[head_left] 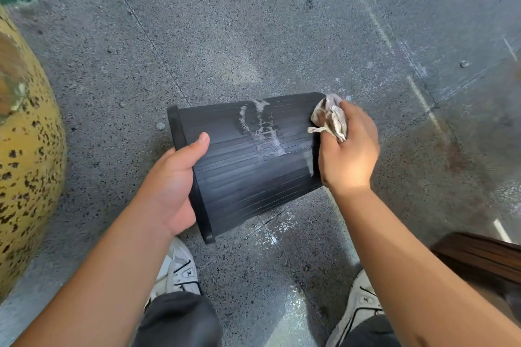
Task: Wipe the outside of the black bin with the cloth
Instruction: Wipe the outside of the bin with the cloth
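Note:
The black bin [248, 175] lies on its side above the floor, its ribbed outer wall facing up and its rim to the left. A pale dusty smear [262, 132] runs down the middle of that wall. My left hand [172, 186] grips the bin at the rim, thumb on top. My right hand [348, 149] holds a crumpled beige cloth [329, 117] against the bin's base end at the right.
Speckled grey concrete floor [253, 36] lies all around. A large yellow spotted rounded object [25, 155] stands at the left. A dark brown wooden object [485, 259] is at the lower right. My two white shoes [177, 270] are below the bin.

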